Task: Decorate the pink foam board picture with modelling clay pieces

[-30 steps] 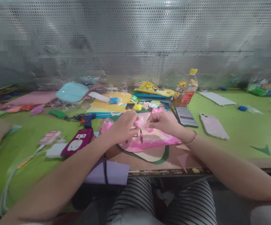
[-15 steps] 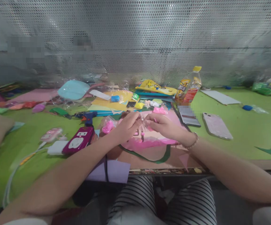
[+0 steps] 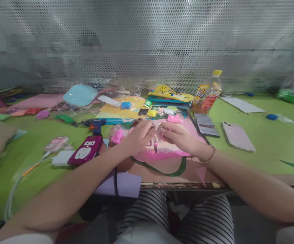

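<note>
Both hands meet over the middle of the green worktop (image 3: 271, 154), toward its front edge. The left hand (image 3: 142, 135) and right hand (image 3: 176, 135) each have a narrow grip, fingers curled, fingertips close together on a small see-through piece (image 3: 156, 131); it is too blurred to tell what it is. Right below them, near the front edge, lies a pink painted sheet (image 3: 166, 153), partly hidden by the hands, with a green strip (image 3: 180, 167) curving out from under its front side. A pink lump (image 3: 174, 118) sits at the sheet's far side, and a clear bag of pink clay (image 3: 118, 136) is just beside the left wrist. Toward the worktop's right edge are a dark phone (image 3: 208, 128) and a pink-cased phone (image 3: 238, 137); toward the back edge, a bottle (image 3: 208, 95) with a yellow cap. Left of the bag lies a blue glue gun (image 3: 98, 126)
</note>
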The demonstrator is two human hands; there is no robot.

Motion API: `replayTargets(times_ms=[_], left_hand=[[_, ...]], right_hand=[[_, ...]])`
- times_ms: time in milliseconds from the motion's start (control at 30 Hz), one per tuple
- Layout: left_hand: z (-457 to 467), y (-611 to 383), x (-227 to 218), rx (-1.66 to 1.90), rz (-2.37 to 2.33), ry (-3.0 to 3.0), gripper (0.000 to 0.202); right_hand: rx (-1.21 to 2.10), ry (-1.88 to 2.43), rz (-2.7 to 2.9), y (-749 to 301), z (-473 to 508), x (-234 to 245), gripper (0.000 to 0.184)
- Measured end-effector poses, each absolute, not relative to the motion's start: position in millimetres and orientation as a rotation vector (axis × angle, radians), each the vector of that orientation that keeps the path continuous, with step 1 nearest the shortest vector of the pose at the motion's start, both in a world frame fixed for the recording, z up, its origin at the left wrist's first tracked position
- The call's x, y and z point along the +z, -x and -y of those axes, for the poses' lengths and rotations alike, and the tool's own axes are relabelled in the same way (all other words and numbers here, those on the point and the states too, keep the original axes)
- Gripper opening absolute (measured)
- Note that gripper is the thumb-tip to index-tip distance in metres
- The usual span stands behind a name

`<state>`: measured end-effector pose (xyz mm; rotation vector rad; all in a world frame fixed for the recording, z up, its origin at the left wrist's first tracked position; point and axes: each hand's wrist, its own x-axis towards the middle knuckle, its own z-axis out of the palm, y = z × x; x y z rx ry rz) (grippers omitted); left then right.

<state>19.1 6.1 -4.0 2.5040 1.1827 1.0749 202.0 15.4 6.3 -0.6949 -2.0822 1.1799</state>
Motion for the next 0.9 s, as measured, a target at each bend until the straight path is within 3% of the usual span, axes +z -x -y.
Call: replayTargets(times_ms=[233,900], left_hand=[[-6.6,-18.8,-4.1,1.060,-1.133,-2.517,0.025],[-4.9,-19.1,-3.3,1.021,-1.088,-2.544,0.026]], right_hand=[[1.186,0.662,2.080,-203.1,-19.0,1.8,0.021],[1.248,0.688,2.016,-202.5,-14.2,8.5,0.030]])
